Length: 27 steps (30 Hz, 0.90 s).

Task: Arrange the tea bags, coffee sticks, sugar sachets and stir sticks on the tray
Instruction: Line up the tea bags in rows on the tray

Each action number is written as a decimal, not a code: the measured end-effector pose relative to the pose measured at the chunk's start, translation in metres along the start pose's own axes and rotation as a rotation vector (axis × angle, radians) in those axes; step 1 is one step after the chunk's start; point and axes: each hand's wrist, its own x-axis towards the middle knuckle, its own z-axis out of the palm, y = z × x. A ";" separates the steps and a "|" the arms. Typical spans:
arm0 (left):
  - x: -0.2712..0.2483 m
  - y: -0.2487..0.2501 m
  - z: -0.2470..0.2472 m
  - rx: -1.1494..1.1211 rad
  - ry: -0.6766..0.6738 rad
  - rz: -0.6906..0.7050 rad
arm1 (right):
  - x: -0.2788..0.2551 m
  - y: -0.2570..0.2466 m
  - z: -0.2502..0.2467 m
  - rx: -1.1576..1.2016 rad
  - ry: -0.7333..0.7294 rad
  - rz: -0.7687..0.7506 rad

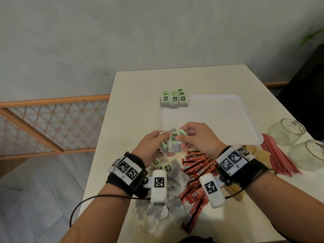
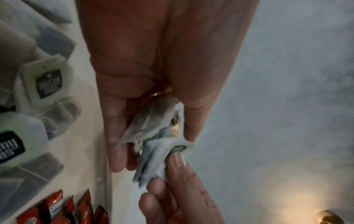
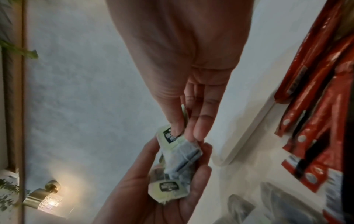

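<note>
From the head view, I see my left hand (image 1: 154,146) and right hand (image 1: 198,137) meeting just above the near edge of the white tray (image 1: 219,120), each grip pinching the same small bunch of tea bags (image 1: 173,144). A neat block of arranged tea bags (image 1: 174,100) sits at the tray's far left corner; the rest of the tray is bare. On the counter (image 1: 136,95) nearer than the tray lie the loose tea bag pile (image 1: 168,186) and red coffee sticks (image 1: 198,171). Red stir sticks (image 1: 278,155) lie off its right near corner, beside two glass jars (image 1: 287,131). I judge the job barely begun.

From the left wrist, my left fingers (image 2: 116,136) curl round the bags while a right fingertip (image 2: 176,160) nips a tag.

From the right wrist, the tray's rim (image 3: 247,131) lies close beside the hands; I judge there is open room beyond it.
</note>
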 end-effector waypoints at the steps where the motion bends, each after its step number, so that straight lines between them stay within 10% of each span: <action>1: 0.003 0.000 0.001 -0.023 -0.014 -0.007 | 0.004 -0.001 0.000 0.003 0.006 0.016; 27: 0.102 0.035 -0.004 -0.145 0.133 -0.007 | 0.144 0.001 -0.078 -0.452 0.169 0.008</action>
